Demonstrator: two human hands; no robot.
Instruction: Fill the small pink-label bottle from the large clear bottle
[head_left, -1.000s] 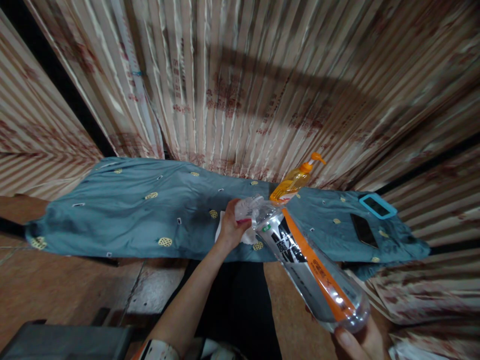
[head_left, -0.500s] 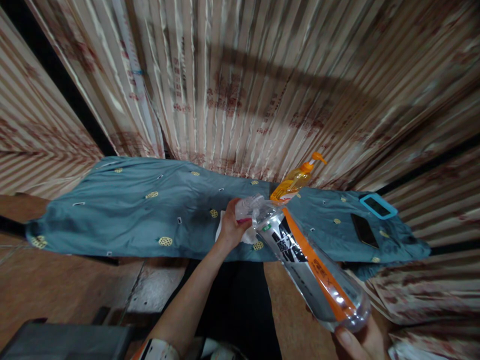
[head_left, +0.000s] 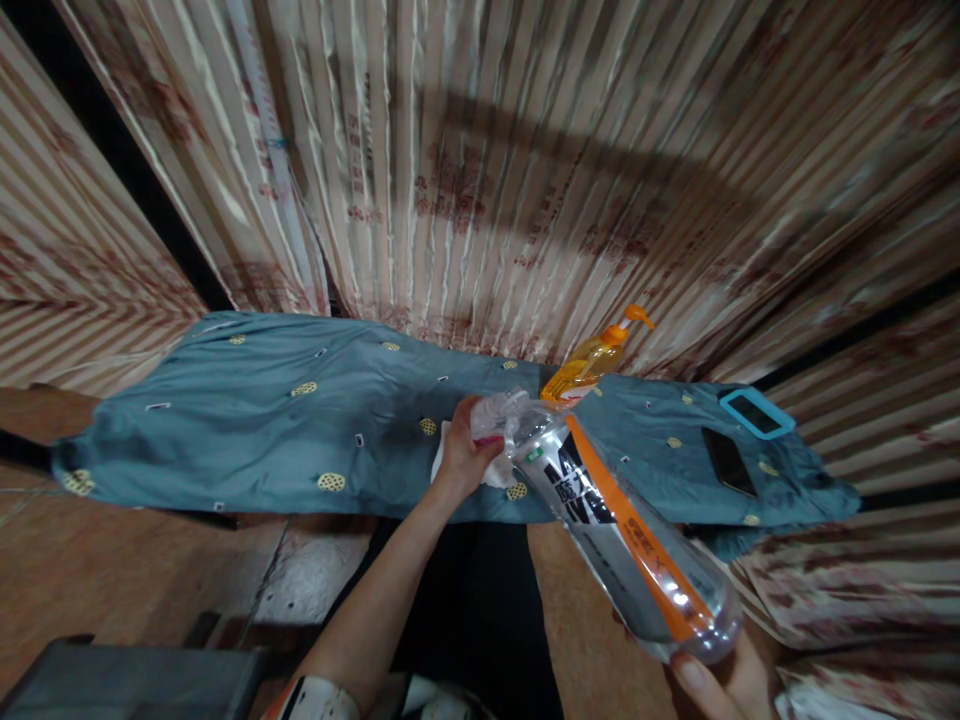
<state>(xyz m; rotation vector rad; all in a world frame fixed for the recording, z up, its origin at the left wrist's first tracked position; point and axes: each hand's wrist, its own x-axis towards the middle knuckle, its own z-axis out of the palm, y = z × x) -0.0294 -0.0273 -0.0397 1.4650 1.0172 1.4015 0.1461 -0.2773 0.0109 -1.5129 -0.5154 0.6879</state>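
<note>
Here, my left hand (head_left: 459,462) pinches clear plastic (head_left: 495,412) at the neck of a bottle (head_left: 600,510), tilted between four and five o'clock, whose base I grip in my right hand (head_left: 725,685).

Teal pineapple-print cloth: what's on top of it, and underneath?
On the cloth: amber pump bottle with orange top, flat black phone and blue-framed rectangular device. A white sheet by the left hand may rest there too. The surface underneath is covered and unseen.

On blue-green cloth with yellow pineapple prints (head_left: 247,445): a flat black phone (head_left: 727,462), just beside a bright-blue-framed rectangular device (head_left: 756,412). Behind, pleated beige curtains with reddish-brown patterns (head_left: 495,60).
</note>
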